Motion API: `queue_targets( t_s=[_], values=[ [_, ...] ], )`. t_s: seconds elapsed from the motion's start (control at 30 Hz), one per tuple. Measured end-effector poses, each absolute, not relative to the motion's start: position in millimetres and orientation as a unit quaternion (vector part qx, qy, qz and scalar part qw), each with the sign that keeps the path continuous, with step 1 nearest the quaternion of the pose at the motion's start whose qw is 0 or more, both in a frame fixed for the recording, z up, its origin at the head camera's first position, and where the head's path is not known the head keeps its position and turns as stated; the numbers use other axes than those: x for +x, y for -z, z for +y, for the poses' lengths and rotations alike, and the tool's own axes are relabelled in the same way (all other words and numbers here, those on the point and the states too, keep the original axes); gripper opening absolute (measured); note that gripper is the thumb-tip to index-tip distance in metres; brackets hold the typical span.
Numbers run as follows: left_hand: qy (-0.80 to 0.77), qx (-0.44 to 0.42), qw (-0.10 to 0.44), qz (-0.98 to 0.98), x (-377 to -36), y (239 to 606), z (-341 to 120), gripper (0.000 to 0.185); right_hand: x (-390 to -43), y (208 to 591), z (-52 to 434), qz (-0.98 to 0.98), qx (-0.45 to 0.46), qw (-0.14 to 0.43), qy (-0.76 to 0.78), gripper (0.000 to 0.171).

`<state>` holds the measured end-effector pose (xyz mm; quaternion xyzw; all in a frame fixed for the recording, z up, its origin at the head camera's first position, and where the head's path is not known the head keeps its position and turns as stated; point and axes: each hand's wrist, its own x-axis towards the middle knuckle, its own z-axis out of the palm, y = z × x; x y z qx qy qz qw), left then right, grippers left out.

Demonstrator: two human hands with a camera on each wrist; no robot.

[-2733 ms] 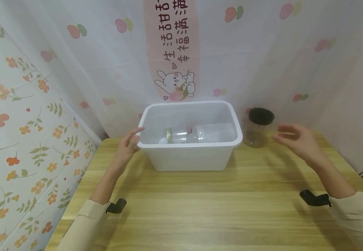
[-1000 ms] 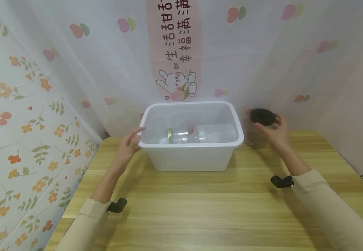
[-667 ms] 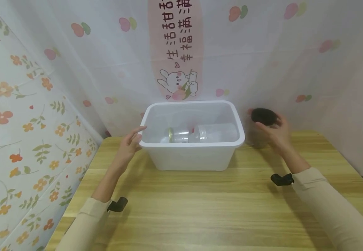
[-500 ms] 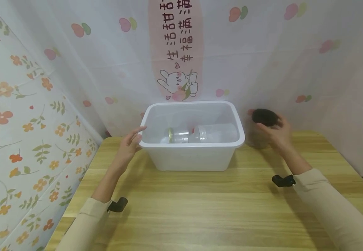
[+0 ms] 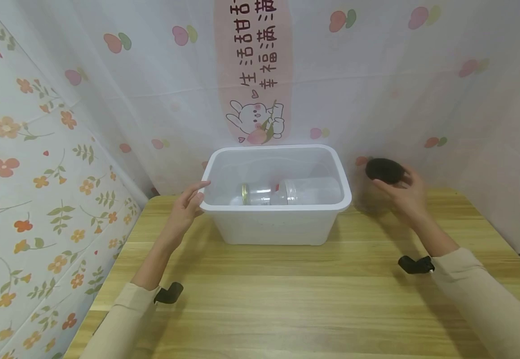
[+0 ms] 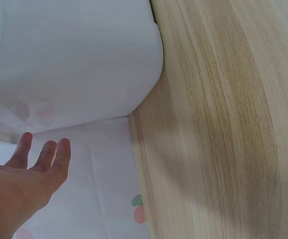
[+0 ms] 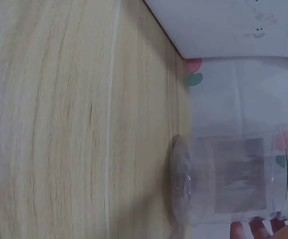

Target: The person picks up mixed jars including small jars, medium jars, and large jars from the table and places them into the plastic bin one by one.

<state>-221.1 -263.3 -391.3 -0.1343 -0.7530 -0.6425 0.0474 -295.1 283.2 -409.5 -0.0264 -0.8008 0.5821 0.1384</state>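
A white plastic bin (image 5: 273, 225) stands at the back of the table. At its left end my left hand (image 5: 182, 212) holds the rim, the index finger reaching over the edge. Several of its fingers (image 6: 60, 159) show beside the bin wall in the left wrist view. To the right of the bin, my right hand (image 5: 407, 199) grips a clear jar (image 7: 233, 174) near its black lid (image 5: 384, 171). The jar is upright, with its base at the tabletop; in the right wrist view I cannot tell whether it touches.
Inside the bin lie a clear jar with a gold lid (image 5: 259, 193) and a larger clear container (image 5: 314, 190), both on their sides. A patterned curtain (image 5: 165, 89) hangs right behind the table (image 5: 278, 299), and a floral cloth (image 5: 40, 199) hangs to the left.
My right hand has moved left to the black-lidded jar and taken hold of it. The jar has since shifted slightly right. My left hand stays on the bin's rim.
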Motion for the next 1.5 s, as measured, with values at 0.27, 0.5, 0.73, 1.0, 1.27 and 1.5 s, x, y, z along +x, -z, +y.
queue_targets(
  t_s=[0.27,0.5,0.73,1.0,1.27,1.5],
  values=[
    [0.643,-0.131,0.046,-0.753,-221.6,391.6,-263.2,0.044,-286.6,405.4,292.1,-0.811,-0.008,0.14,-0.568,0.086],
    [0.639,-0.132,0.046,-0.757,-220.7,391.5,-263.5,0.043,-281.5,397.9,291.3,-0.808,0.009,0.146,-0.571,0.08],
    [0.636,-0.139,0.047,-0.758,-219.8,392.4,-264.3,0.044,-275.7,391.7,289.6,-0.799,0.021,0.144,-0.584,0.078],
    [0.638,-0.14,0.048,-0.755,-221.3,392.4,-264.0,0.043,-270.8,385.5,289.1,-0.818,0.033,0.159,-0.552,0.076],
    [0.643,-0.138,0.047,-0.752,-221.3,391.8,-263.3,0.043,-266.8,379.4,288.5,-0.818,0.044,0.147,-0.554,0.076],
    [0.643,-0.133,0.046,-0.753,-220.8,391.2,-263.0,0.043,-265.5,374.1,285.2,-0.816,0.049,0.155,-0.556,0.075]
  ],
)
